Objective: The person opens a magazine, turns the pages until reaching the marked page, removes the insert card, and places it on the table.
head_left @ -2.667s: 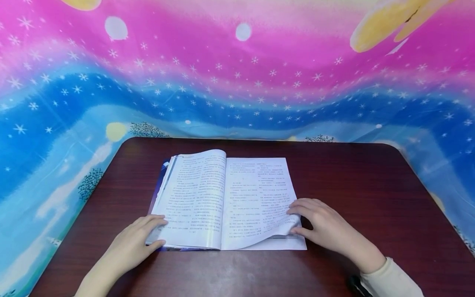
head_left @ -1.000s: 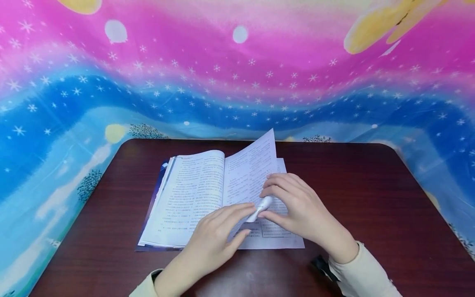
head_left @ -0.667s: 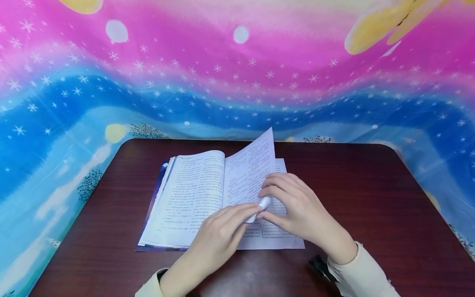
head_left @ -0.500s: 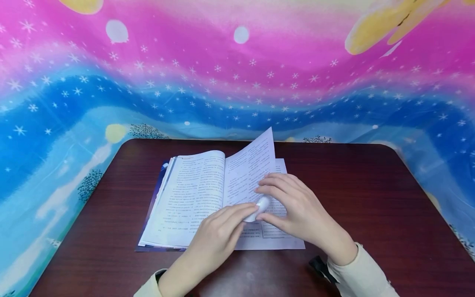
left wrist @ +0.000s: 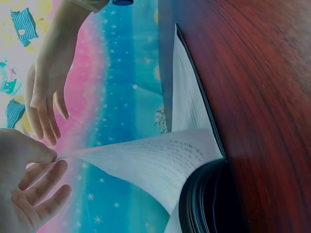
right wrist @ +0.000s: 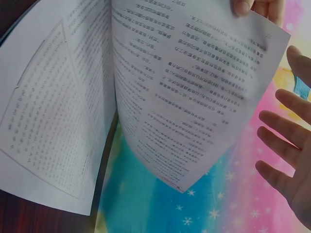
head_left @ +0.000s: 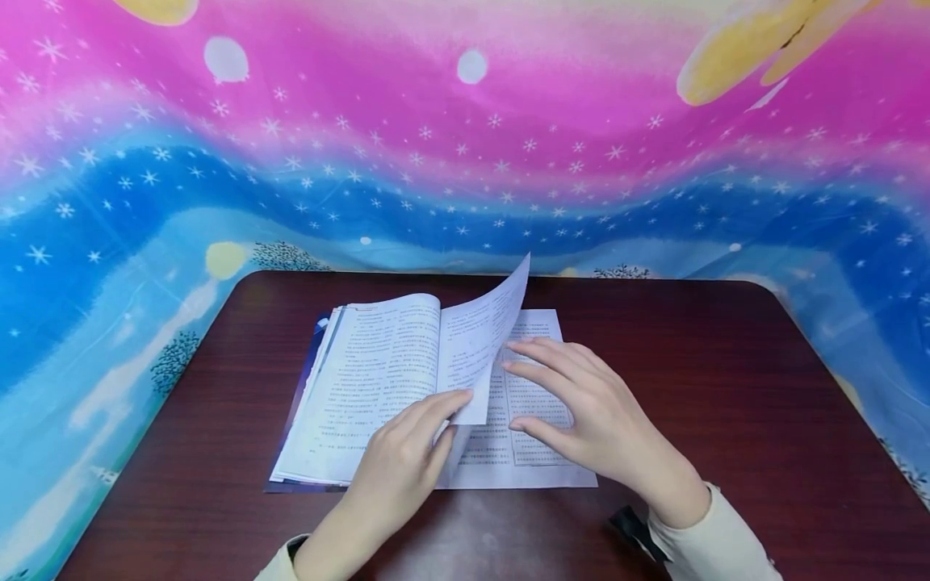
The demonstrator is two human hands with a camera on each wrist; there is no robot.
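Left hand [head_left: 403,448] pinches 1 page [head_left: 479,339] by its lower corner, lifting it off the book [head_left: 370,379]. Right hand [head_left: 581,403], fingers spread, hovers over the facing page, holding nothing.

Book [head_left: 378,379] pages carried dense printed columns, characters too small and blurred to read. Lifted page [right wrist: 194,92] likewise printed, illegible. No labels, brands, numbers legible.

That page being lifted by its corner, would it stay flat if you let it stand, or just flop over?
Probably flop. The lifted page already bows in a curve while the left hand pinches only its lower corner. It looks thin and light, so it likely creases or tears easily. The right hand hovers open beside it over the book.
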